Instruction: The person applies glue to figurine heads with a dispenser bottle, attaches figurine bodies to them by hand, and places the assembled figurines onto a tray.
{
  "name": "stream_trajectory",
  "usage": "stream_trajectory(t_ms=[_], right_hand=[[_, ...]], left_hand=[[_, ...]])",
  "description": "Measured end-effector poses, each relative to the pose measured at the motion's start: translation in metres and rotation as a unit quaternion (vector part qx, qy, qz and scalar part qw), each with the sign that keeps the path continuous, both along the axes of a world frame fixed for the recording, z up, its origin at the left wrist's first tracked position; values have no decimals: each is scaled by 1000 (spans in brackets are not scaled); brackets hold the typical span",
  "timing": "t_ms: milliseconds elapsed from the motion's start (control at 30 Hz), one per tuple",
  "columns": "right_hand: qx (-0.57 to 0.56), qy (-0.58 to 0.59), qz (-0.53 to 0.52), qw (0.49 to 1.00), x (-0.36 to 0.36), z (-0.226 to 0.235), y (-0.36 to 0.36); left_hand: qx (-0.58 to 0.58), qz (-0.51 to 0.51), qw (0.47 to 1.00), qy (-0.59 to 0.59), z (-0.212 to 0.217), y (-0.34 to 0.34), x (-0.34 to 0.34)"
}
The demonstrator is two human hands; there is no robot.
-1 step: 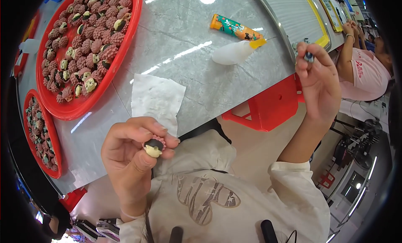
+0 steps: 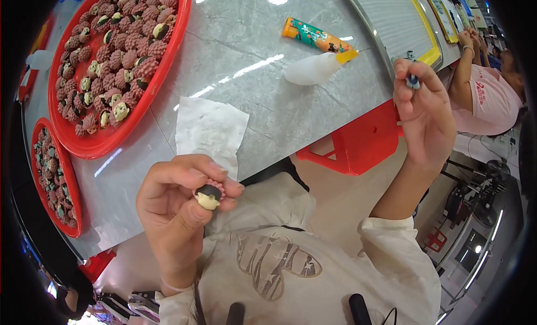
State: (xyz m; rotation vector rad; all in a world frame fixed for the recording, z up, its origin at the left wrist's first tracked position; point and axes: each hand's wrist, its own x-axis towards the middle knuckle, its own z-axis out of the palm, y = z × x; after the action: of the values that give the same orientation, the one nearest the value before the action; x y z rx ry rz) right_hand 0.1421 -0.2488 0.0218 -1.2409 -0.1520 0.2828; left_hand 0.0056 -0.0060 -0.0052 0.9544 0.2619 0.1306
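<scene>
Between the thumb and fingers of my left hand (image 2: 176, 207) is a small figurine (image 2: 208, 196) with a cream front, a dark top and a pink ruffled back. My right hand (image 2: 425, 104), raised near the table's right edge, pinches a tiny dark blue and pale piece (image 2: 413, 81). A crumpled white tissue (image 2: 210, 132) lies on the table just beyond my left hand. Farther off, a white squeeze bottle (image 2: 313, 71) with a yellow tip rests on its side. Beside it lies a green and orange tube (image 2: 316, 36).
A large red tray (image 2: 183, 39) full of pink ruffled pieces stands at the left, with a smaller red tray (image 2: 78, 213) nearer. A white ribbed tray (image 2: 372, 26) is at the far right. A red stool (image 2: 363, 140) stands beside the table; a person in pink (image 2: 492, 98) sits beyond.
Both hands keep their holds. The figurine has shifted very slightly to the right with my left hand; otherwise hardly anything differs.
</scene>
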Motion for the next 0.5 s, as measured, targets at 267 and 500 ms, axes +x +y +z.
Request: stream_trajectory(t_ms=[267,500], right_hand=[[45,46,178,982,-30,-5,39],[14,-63,186,980,-51,-6,73]], left_hand=[[-72,-54,996,-17,3,-7,2],[-23,-35,999,20,4,-15,1]])
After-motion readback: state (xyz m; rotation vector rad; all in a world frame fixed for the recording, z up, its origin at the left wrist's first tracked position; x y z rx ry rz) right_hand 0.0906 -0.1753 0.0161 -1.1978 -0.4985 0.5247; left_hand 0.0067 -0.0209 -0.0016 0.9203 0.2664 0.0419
